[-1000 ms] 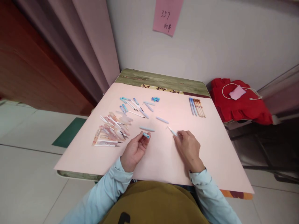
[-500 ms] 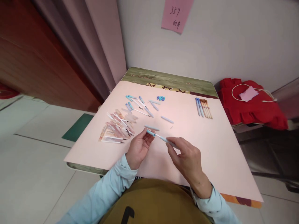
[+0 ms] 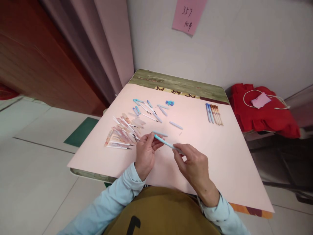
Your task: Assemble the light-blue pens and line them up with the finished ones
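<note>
My left hand (image 3: 146, 152) and my right hand (image 3: 193, 163) hold the two ends of one light blue pen (image 3: 166, 143) just above the pink sheet (image 3: 220, 153). The left fingers pinch its far blue end. My right fingers pinch its near end. A pale blue pen barrel (image 3: 160, 133) lies on the sheet just beyond the left hand. Another barrel (image 3: 176, 125) and a tiny white part (image 3: 180, 133) lie a little farther off.
Loose blue pen parts and refills (image 3: 146, 109) and a pile of clear wrappers (image 3: 122, 135) lie at the left. Small blue caps (image 3: 169, 103) sit farther back. A row of finished pens (image 3: 214, 114) lies at the far right. A red cloth (image 3: 264, 111) rests beside the table.
My right hand lifted the thin pen piece off the sheet and brought it to the part in my left hand. The two pieces now sit joined in one line between both hands.
</note>
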Available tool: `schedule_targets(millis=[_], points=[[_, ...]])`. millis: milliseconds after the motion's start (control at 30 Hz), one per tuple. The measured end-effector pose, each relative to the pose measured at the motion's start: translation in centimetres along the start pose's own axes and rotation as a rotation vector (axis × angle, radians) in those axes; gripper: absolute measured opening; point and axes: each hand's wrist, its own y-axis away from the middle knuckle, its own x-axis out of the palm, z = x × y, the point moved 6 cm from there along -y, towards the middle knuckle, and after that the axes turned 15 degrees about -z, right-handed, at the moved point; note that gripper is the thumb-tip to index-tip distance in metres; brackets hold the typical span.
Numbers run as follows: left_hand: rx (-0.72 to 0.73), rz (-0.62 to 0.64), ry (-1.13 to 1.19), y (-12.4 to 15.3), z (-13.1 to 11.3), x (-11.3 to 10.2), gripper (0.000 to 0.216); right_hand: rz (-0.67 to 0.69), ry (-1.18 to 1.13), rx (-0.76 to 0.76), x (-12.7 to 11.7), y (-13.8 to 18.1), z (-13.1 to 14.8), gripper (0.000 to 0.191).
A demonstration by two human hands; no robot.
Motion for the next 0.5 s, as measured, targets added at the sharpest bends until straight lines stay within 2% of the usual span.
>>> schedule_targets(millis=[133, 267, 367, 500], points=[[0.108, -0.015, 0.0, -1.7, -0.6, 1.4, 0.022, -0.002, -0.023, 0.068, 2.0, -1.3, -1.4, 0.02], [0.263, -0.012, 0.018, -5.3, -1.6, 4.6, 0.026, -0.058, -0.09, 0.176, 5.3, -4.0, -3.3, 0.021], [0.322, -0.048, 0.066, -8.0, -1.8, 6.9, 0.028, -0.129, -0.118, 0.262, 7.7, -5.9, -4.4, 0.024], [0.337, -0.07, 0.106, -10.6, -1.2, 8.0, 0.029, -0.193, -0.097, 0.297, 9.7, -7.1, -5.1, 0.027]])
